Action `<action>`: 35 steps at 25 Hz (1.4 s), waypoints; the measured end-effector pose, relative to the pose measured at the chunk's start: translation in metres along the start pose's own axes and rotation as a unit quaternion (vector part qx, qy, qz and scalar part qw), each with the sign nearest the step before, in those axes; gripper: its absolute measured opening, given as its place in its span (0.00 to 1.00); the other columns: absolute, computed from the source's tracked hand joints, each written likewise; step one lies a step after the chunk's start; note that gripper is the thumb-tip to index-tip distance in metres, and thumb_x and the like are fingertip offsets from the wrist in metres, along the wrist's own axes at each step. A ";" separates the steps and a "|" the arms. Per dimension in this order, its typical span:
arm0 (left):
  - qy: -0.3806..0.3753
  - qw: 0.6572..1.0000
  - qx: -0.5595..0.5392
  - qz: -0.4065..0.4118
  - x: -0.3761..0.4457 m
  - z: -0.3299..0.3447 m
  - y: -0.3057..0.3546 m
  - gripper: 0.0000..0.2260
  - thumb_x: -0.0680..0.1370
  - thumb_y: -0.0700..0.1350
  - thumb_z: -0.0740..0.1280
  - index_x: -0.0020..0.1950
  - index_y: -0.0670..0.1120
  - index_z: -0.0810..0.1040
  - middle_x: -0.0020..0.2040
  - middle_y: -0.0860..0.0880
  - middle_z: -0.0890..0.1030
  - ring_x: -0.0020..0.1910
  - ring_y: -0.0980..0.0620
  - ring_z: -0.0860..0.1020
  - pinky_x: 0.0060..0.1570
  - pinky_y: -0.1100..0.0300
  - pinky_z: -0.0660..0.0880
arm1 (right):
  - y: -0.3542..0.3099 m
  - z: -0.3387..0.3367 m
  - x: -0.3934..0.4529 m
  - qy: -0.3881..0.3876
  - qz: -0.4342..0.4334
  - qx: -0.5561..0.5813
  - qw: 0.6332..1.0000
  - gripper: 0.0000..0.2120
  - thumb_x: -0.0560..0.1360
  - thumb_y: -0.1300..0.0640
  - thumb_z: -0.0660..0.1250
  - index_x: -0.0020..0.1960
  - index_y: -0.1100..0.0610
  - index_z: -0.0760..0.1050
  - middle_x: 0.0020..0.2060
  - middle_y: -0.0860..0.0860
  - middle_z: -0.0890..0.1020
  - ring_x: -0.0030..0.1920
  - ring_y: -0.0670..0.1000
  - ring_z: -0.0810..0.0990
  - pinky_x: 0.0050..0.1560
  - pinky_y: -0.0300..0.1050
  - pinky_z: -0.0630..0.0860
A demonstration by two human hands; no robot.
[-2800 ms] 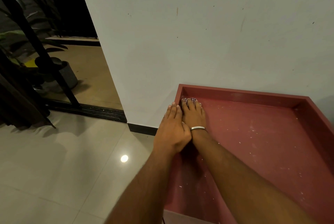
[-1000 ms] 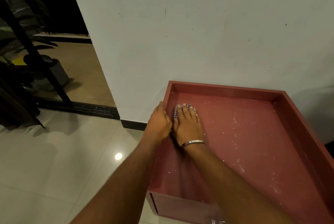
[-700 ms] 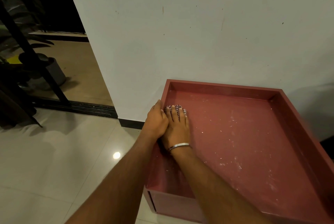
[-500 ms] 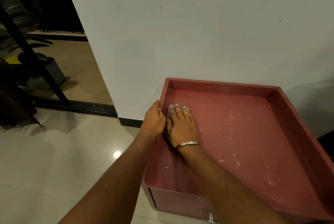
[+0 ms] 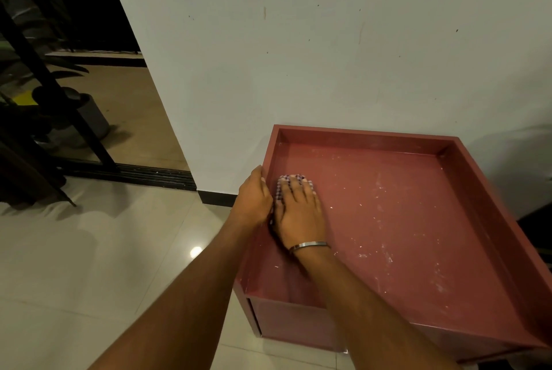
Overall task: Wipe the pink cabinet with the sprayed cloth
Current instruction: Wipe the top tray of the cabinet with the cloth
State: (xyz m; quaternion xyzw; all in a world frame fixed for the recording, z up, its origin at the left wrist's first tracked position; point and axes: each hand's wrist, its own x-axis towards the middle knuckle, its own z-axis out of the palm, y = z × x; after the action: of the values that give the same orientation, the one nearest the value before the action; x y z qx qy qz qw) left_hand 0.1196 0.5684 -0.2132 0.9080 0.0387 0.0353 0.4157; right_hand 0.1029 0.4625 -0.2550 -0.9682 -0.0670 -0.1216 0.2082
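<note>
The cloth point(image 5: 282, 187), checked in pattern, lies flat on the recessed top of the pink cabinet point(image 5: 418, 220), near its left rim. The right hand point(image 5: 298, 211) presses on it palm down with fingers spread flat, not gripping; only the cloth's edges show past the fingertips and along the hand's left side. A bracelet point(image 5: 309, 245) circles the right wrist. The left hand point(image 5: 254, 196) rests curled over the left rim, touching the right hand. White specks cover the recessed surface to the right, which lies open. The cabinet stands against the wall point(image 5: 328, 56) on a tiled floor point(image 5: 89, 265).
</note>
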 end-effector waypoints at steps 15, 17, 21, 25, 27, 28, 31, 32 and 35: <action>0.008 1.000 0.003 0.002 -0.019 -0.002 -0.009 0.19 0.84 0.44 0.49 0.75 0.43 0.62 0.70 0.42 0.71 0.69 0.44 0.70 0.66 0.56 0.67 | -0.008 0.004 -0.026 0.003 0.036 -0.020 0.999 0.26 0.80 0.50 0.43 0.77 0.53 0.52 0.77 0.52 0.55 0.77 0.54 0.48 0.77 0.51 0.43; 0.010 1.000 0.001 -0.011 -0.019 -0.001 -0.008 0.19 0.84 0.44 0.50 0.75 0.43 0.62 0.70 0.42 0.71 0.69 0.44 0.70 0.66 0.56 0.67 | -0.017 0.013 -0.029 0.000 0.053 -0.031 0.998 0.27 0.79 0.50 0.42 0.77 0.54 0.51 0.77 0.53 0.54 0.77 0.55 0.47 0.77 0.53 0.42; 0.006 1.000 -0.004 -0.026 -0.018 -0.001 -0.007 0.18 0.84 0.44 0.51 0.75 0.44 0.61 0.70 0.42 0.71 0.68 0.44 0.71 0.66 0.55 0.68 | -0.033 0.021 -0.040 -0.013 0.025 -0.033 0.999 0.28 0.80 0.49 0.51 0.77 0.54 0.48 0.77 0.53 0.53 0.77 0.56 0.46 0.76 0.53 0.40; 0.010 1.000 0.005 -0.010 -0.026 -0.004 -0.006 0.18 0.84 0.43 0.50 0.75 0.44 0.62 0.69 0.42 0.72 0.67 0.45 0.72 0.62 0.59 0.68 | -0.018 0.010 -0.043 -0.009 0.027 -0.037 0.999 0.26 0.80 0.48 0.42 0.77 0.52 0.49 0.77 0.52 0.53 0.77 0.54 0.46 0.77 0.52 0.42; 0.019 1.000 0.017 0.002 -0.029 -0.003 -0.007 0.18 0.84 0.43 0.50 0.74 0.43 0.62 0.69 0.43 0.72 0.67 0.45 0.72 0.64 0.57 0.69 | -0.014 0.007 -0.046 -0.009 0.047 -0.045 0.998 0.26 0.80 0.49 0.41 0.77 0.53 0.49 0.77 0.53 0.53 0.77 0.55 0.46 0.77 0.53 0.43; 0.022 0.999 0.024 0.005 -0.029 -0.003 -0.007 0.18 0.84 0.43 0.50 0.74 0.43 0.63 0.69 0.43 0.72 0.68 0.45 0.71 0.65 0.56 0.69 | -0.015 0.007 -0.048 -0.009 0.057 -0.041 0.997 0.26 0.80 0.49 0.41 0.77 0.53 0.49 0.77 0.53 0.53 0.77 0.55 0.46 0.77 0.53 0.43; 0.019 0.999 0.042 0.000 -0.025 -0.001 -0.008 0.18 0.83 0.42 0.53 0.73 0.44 0.63 0.70 0.44 0.71 0.68 0.44 0.71 0.66 0.53 0.68 | -0.035 0.009 -0.061 -0.015 0.056 -0.028 0.998 0.27 0.80 0.48 0.43 0.77 0.54 0.48 0.77 0.54 0.52 0.77 0.57 0.46 0.77 0.54 0.42; 0.013 0.999 0.047 -0.004 -0.025 0.000 -0.008 0.19 0.83 0.42 0.54 0.74 0.44 0.62 0.71 0.44 0.70 0.69 0.44 0.70 0.67 0.52 0.68 | -0.042 0.010 -0.066 -0.017 0.045 -0.031 0.998 0.27 0.80 0.48 0.43 0.77 0.55 0.47 0.77 0.54 0.52 0.77 0.57 0.46 0.77 0.55 0.43; 0.005 0.998 0.062 -0.008 -0.028 -0.001 -0.008 0.21 0.83 0.43 0.54 0.77 0.45 0.58 0.74 0.45 0.66 0.72 0.45 0.66 0.70 0.49 0.66 | -0.043 0.004 -0.074 -0.039 0.017 -0.015 0.999 0.27 0.81 0.47 0.43 0.78 0.53 0.45 0.78 0.52 0.50 0.77 0.55 0.44 0.77 0.53 0.42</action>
State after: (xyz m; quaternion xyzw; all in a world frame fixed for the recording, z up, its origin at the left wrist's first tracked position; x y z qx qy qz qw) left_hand 0.0915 0.5713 -0.2198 0.9314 0.0499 0.0338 0.3590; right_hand 0.0246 0.4970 -0.2620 -0.9762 -0.0567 -0.0810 0.1928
